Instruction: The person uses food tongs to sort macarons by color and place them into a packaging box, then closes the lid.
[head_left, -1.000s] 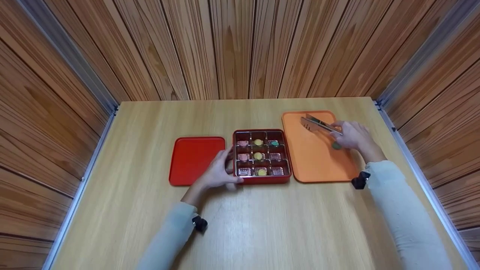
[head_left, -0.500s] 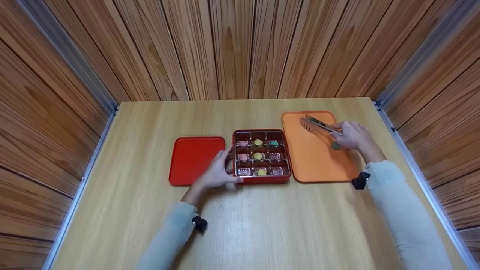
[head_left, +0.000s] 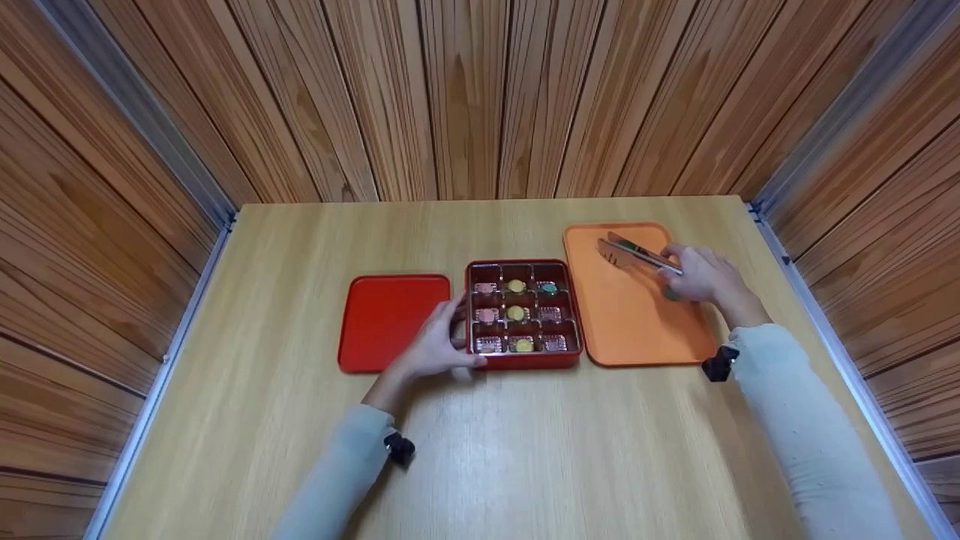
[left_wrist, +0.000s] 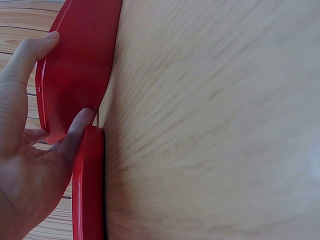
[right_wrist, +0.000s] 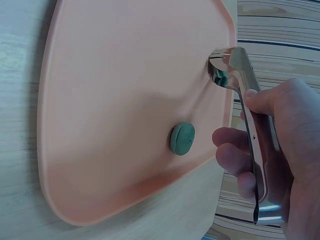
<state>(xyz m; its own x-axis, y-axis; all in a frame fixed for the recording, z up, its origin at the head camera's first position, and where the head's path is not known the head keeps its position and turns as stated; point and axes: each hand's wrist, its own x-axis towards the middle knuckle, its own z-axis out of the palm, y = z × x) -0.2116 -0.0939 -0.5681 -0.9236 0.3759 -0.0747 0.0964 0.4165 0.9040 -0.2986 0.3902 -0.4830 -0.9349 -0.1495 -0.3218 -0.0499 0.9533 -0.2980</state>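
My left hand (head_left: pixel 435 343) grips the left front corner of a red box (head_left: pixel 525 361), thumb on the front wall and fingers on the left side. Inside, a divided clear insert bears small pink, yellow and green macarons. A yellow macaron (head_left: pixel 523 343) sits in the front middle compartment, with bare compartments on both sides. In my right hand (head_left: pixel 709 276) are metal tongs (right_wrist: pixel 257 145), tips over the far part of the orange tray (head_left: pixel 637 330). A green piece (right_wrist: pixel 220 78) shows between the tips. One green macaron (right_wrist: pixel 183 138) lies on the tray below my fingers.
A flat red lid (head_left: pixel 386 322) lies left of the box, partly under my left forearm and hand in the head view. The tray stands right beside the box. Wood-panelled walls (head_left: pixel 465 105) enclose the back and sides of the table (head_left: pixel 525 450).
The right hand and tongs have shifted slightly left and down, covering more of the macaron on the tray in the head view. The left hand and the box have stayed put.
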